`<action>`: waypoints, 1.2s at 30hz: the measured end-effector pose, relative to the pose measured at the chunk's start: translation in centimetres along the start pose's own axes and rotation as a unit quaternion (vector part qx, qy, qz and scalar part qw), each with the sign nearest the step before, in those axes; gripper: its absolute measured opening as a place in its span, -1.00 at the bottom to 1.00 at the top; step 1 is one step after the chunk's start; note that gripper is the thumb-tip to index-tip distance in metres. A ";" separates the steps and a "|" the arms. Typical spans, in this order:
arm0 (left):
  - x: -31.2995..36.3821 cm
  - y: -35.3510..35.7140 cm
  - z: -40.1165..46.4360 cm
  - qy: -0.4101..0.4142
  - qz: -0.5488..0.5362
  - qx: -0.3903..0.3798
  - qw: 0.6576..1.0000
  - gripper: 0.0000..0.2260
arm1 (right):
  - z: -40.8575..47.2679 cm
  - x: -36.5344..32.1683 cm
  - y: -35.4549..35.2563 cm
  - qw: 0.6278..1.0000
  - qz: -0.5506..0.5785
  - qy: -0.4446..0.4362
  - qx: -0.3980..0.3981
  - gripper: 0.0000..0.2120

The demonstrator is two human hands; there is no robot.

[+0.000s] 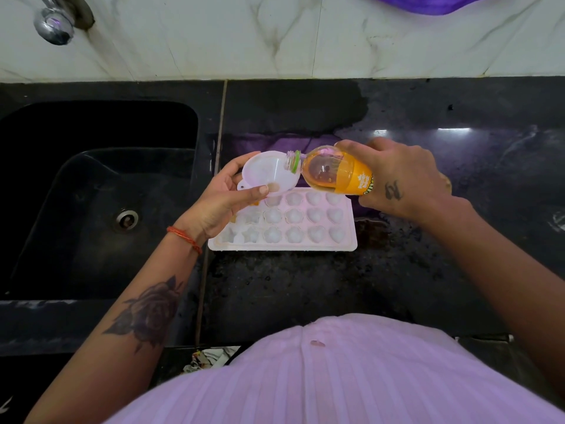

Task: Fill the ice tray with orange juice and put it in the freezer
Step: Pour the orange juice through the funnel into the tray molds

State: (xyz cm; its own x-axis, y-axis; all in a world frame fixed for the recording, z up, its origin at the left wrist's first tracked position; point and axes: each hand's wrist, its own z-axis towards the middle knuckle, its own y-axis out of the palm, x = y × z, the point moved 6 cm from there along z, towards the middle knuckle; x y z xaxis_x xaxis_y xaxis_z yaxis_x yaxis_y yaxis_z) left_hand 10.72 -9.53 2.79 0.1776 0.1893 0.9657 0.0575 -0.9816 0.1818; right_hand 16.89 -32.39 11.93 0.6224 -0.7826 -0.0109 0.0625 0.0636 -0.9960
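A white ice tray [287, 244] with shaped cells lies on the black counter. Most cells look pale; a bit of orange shows in cells beside my left palm. My left hand [223, 198] holds a white funnel [266, 169] over the tray's far left corner. My right hand [400, 179] grips an uncapped orange juice bottle [330, 174], tipped sideways with its mouth over the funnel's rim. The bottle is partly full of juice. A little liquid sits at the funnel's bottom.
A black sink [101, 194] with a drain lies left of the tray, a chrome tap [56, 24] above it. A purple cloth [263, 145] lies behind the tray. The white marble-look wall [305, 35] rises at the counter's back. Bare black counter [443, 255] stretches right and in front.
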 end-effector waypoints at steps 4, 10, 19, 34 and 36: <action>-0.2 0.1 0.1 -0.002 -0.008 0.000 1.000 -0.45 | 0.1 0.0 -0.2 1.000 -0.030 0.001 0.002 -0.28; -0.1 0.2 0.1 -0.004 -0.012 -0.002 1.000 -0.42 | 0.4 0.0 -0.3 0.999 -0.052 -0.002 0.007 -0.28; -0.1 0.0 0.2 -0.007 -0.021 0.002 1.000 -0.43 | 0.6 -0.2 -0.2 1.000 -0.021 -0.006 -0.004 -0.26; 0.3 0.4 0.2 0.003 -0.019 -0.012 1.000 -0.43 | -0.9 0.8 -0.3 0.997 0.075 0.026 0.002 -0.25; 0.4 0.7 0.3 0.003 -0.020 -0.013 1.000 -0.44 | -1.1 1.0 -0.2 0.997 0.073 0.034 0.000 -0.25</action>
State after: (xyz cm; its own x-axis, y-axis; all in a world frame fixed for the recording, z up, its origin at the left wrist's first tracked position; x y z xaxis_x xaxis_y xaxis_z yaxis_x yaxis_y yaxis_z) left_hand 11.11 -10.12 3.28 0.1702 0.2279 0.9587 0.0382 -0.9737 0.2247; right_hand 16.63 -33.91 12.04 0.5710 -0.8049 -0.1618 -0.0242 0.1805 -0.9833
